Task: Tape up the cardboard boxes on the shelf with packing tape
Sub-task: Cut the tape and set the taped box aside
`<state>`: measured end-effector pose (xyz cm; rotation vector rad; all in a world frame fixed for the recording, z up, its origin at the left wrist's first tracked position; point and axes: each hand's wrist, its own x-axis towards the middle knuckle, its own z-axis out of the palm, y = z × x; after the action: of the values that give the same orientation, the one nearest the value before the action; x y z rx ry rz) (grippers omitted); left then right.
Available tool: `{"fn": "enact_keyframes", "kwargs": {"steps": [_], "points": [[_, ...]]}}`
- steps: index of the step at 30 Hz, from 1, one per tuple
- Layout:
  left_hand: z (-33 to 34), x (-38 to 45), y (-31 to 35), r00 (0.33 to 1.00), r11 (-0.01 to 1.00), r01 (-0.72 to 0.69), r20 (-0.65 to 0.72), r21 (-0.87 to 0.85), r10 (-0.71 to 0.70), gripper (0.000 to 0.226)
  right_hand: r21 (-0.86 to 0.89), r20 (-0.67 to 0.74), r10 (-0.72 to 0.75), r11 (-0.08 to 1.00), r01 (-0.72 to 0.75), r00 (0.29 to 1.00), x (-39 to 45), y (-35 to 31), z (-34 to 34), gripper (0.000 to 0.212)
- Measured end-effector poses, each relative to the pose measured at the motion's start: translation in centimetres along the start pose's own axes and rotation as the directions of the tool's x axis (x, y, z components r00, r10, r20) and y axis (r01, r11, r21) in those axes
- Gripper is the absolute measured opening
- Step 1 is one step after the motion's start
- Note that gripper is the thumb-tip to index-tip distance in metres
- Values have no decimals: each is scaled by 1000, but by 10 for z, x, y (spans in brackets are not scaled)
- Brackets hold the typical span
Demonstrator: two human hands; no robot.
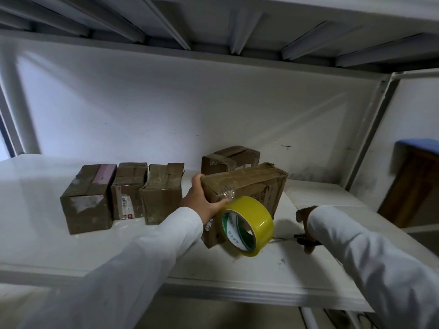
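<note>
Brown cardboard box (247, 186) looks light, stiff; left hand (202, 200) grips its near-left corner; right hand (306, 224) fingers hidden; cannot tell.

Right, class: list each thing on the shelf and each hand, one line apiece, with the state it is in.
Front box: tilted, flaps closed, held by the left hand.
Tape roll: yellow, standing on edge against the front box.
Left hand: gripping the front box's corner.
Right hand: on the scissors; grip unclear.
Three boxes in a row: upright, closed.
Back box: closed, taped.
</note>
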<state>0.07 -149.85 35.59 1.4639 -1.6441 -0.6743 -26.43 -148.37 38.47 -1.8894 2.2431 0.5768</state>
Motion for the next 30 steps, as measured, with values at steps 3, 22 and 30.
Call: {"fn": "enact_keyframes", "kwargs": {"steps": [3,22,30], "points": [[3,-5,3,1000,1000,8,-10,24,-7,92,64,-18,-65,996,66,998,3,-1,-14,58],[-18,-17,39,922,953,219,276,210,-272,116,895,-133,-422,337,292,897,-48,-67,-30,20],[-20,-1,68,960,857,-47,261,514,-104,113,953,-170,-357,178,245,919,-37,-79,-12,32]]}}
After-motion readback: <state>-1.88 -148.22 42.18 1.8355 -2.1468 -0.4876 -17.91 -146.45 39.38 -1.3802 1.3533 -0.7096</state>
